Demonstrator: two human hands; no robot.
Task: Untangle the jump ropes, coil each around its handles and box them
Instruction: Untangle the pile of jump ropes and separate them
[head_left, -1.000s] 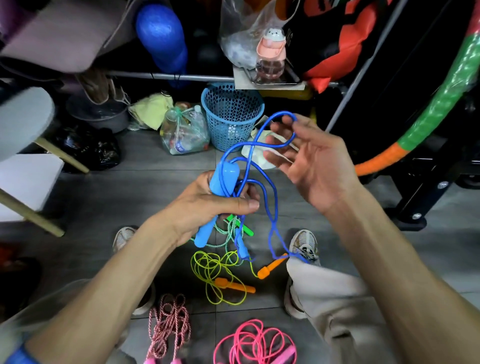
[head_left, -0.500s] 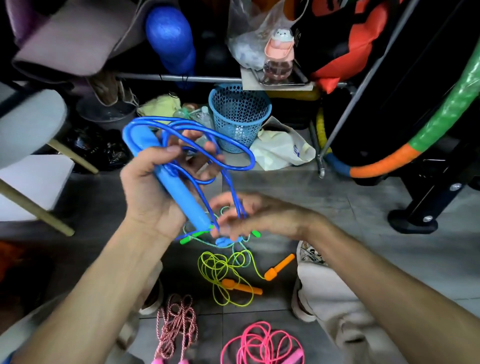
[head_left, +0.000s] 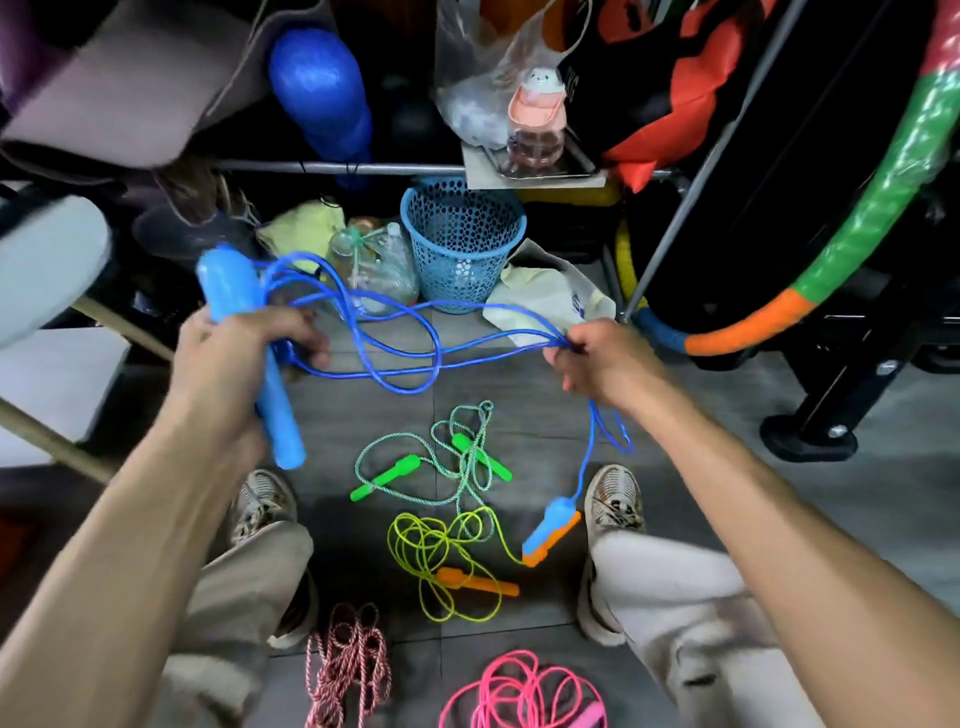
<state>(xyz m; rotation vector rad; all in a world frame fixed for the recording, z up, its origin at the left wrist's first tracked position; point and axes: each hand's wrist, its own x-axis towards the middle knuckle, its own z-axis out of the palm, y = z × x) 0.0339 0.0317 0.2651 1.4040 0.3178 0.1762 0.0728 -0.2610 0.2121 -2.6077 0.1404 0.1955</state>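
Left hand (head_left: 236, 358) clamped round the blue handle (head_left: 260, 364), right hand (head_left: 597, 358) pinching the blue rope (head_left: 410, 358) strands, hands spread wide above the floor. I'd keep tension even, let the dangling second handle (head_left: 548, 522) swing free, then wrap tidy.

- The hands, close together half a second ago, are now wide apart.
- The left hand (head_left: 234, 358) grips one blue handle (head_left: 260, 358), now lower.
- The right hand (head_left: 597, 364) now pinches the blue rope (head_left: 410, 343), stretching its loops out sideways.
- The second blue handle (head_left: 548, 522) now dangles free over an orange handle (head_left: 553, 543).
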